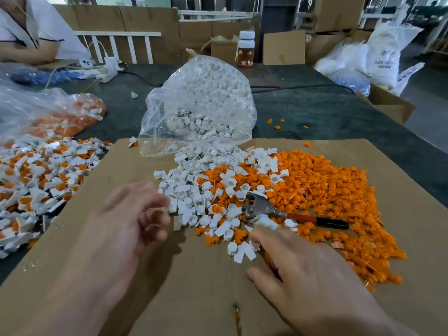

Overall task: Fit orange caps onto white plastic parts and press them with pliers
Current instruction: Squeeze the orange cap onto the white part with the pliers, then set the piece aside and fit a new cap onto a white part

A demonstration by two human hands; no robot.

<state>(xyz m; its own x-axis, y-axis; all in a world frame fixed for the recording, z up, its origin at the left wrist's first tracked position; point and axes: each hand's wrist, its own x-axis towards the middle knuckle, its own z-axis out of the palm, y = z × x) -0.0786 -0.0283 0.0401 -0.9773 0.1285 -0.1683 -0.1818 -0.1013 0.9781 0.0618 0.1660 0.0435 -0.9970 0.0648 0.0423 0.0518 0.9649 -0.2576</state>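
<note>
This is a small factory assembly floor, where piecework is done by hand. Cartons [339,13] are stacked along the back and printed white sacks [385,54] slump off the table's [315,110] far right corner. On a cardboard sheet [194,287] laid over the table, parts lie in bulk: a heap of orange caps [327,190], white parts [184,190] spilling from a clear bag [201,98], and pliers [266,209] among them. Assembled pieces [36,180] are piled at the left edge, and a second person [36,32] sits at the far left corner.

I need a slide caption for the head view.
Left hand and right hand reach toward white parts, orange caps and pliers on cardboard.
</note>
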